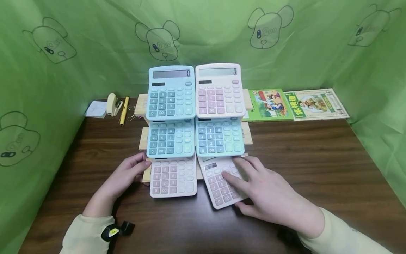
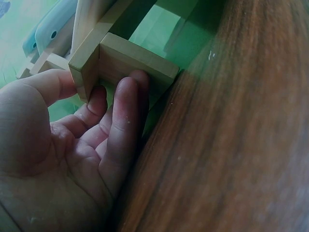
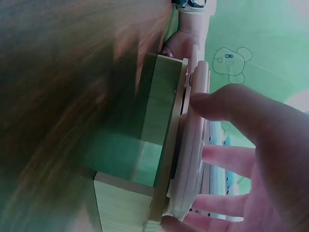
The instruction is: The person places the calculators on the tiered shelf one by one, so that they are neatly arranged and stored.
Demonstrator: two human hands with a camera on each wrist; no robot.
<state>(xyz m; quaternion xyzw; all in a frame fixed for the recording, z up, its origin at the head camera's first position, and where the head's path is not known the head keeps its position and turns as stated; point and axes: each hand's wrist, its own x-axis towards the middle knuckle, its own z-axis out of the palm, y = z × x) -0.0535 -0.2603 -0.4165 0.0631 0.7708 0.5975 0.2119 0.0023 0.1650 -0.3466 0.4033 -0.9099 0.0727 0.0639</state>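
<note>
A tiered wooden stand (image 1: pixel 144 138) holds calculators in two columns. My left hand (image 1: pixel 129 171) pinches the left end of its lowest step between thumb and fingers, beside a pale pink calculator (image 1: pixel 173 178). In the left wrist view that wooden end (image 2: pixel 135 60) sits between thumb and fingertips. My right hand (image 1: pixel 269 192) grips another pale pink calculator (image 1: pixel 219 192) at the lower right, turned askew, with its fingers across the keys and the thumb on its near edge. From the right wrist, the calculator's side (image 3: pixel 186 169) shows against the wooden step.
Two blue calculators (image 1: pixel 171 141) (image 1: pixel 219 139) fill the middle tier; a blue one (image 1: pixel 171 91) and a pink one (image 1: pixel 219 91) stand on top. Booklets (image 1: pixel 271 104) lie behind right. A stapler (image 1: pixel 112 104), yellow pen (image 1: pixel 124 111) and white paper (image 1: pixel 96 109) lie behind left.
</note>
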